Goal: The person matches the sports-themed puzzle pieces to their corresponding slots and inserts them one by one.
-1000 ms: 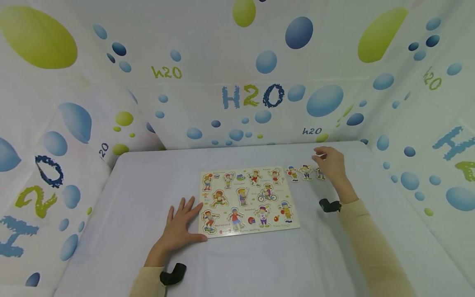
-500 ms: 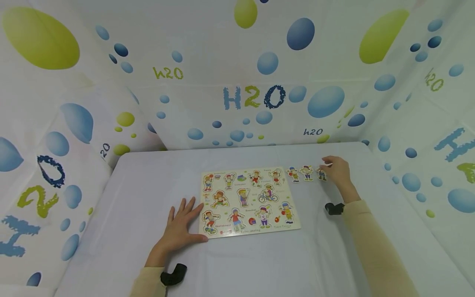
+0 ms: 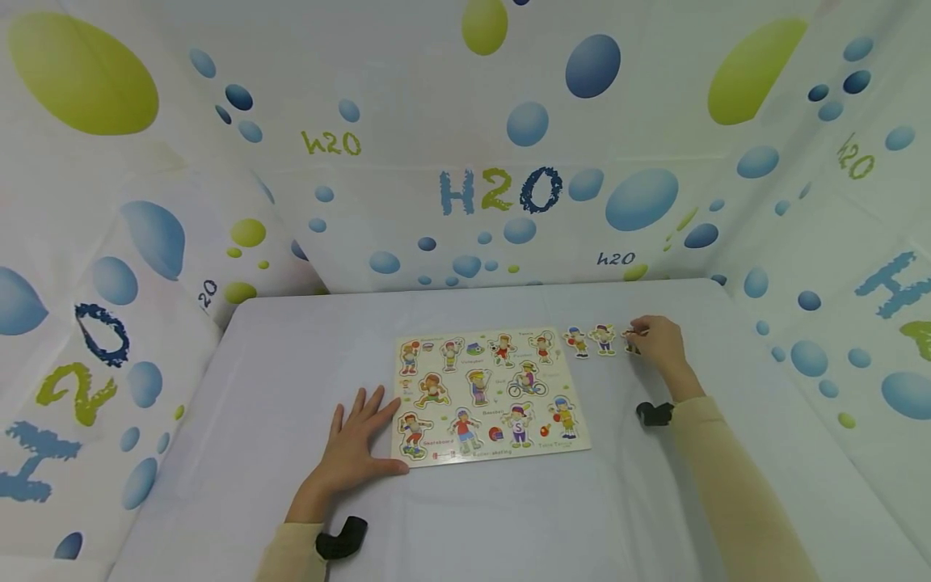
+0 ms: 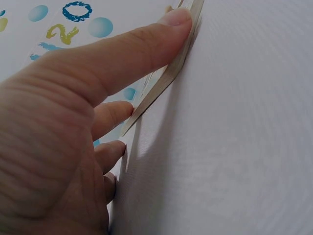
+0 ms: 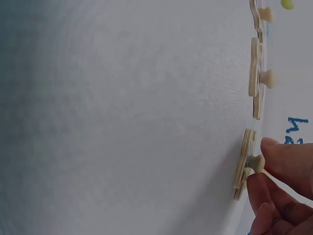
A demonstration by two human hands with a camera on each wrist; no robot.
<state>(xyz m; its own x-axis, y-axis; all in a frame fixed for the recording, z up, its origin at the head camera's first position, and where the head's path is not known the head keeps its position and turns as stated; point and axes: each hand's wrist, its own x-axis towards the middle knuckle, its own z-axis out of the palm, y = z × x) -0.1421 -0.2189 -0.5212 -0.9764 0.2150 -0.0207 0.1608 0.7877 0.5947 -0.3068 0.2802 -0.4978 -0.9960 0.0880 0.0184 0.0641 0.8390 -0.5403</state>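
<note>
A wooden peg puzzle board with cartoon sports figures lies on the white table. My left hand is spread at its left side, fingertips at the edge and thumb at the near corner. In the left wrist view that thumb presses on the board's edge. To the right of the board, my right hand is at the rightmost loose puzzle piece, partly hiding it. The right wrist view shows thumb and fingers pinching the round knob of this piece, which stands slightly tilted.
Two more loose puzzle pieces, one near the board's corner and another beside it, lie in a row with the pinched one. A white cloth covers the table. Behind rises a printed curtain.
My right hand has come down from above the row onto the rightmost puzzle piece, and its fingers have closed on the knob. The left hand and board stay put.
</note>
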